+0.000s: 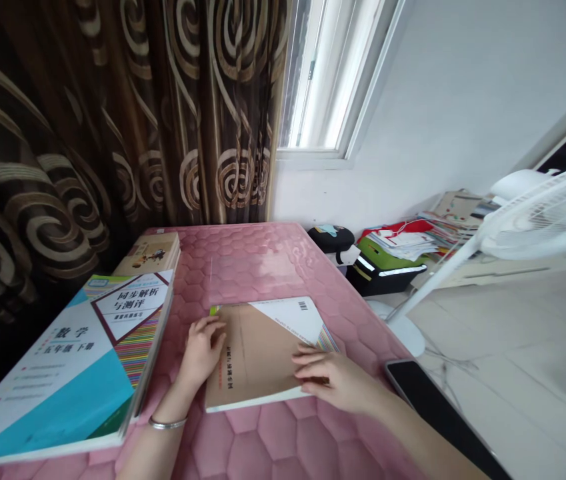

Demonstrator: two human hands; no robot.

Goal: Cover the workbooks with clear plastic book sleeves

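Observation:
A workbook [257, 353] with a tan and white back cover lies face down on the pink padded surface in front of me. At its left edge, beside the spine, is my left hand [205, 347], fingers loosely bent and apart, fingertips touching the cover. A silver bangle circles that wrist. My right hand [333, 377] rests over the right edge, its fingers spread on the cover without a visible grip. To the left lies a stack topped by a blue and white math workbook [77, 360], close to my left forearm.
Behind the stack sit smaller tan books [150, 253]. The pink surface [273, 433] has a clear sheet [253, 270] farther back. A black flat device [437, 407] lies at the right edge. Beyond it are a white fan [433, 280], a black bin [387, 277] and piled papers. A patterned curtain [187, 133] hangs behind.

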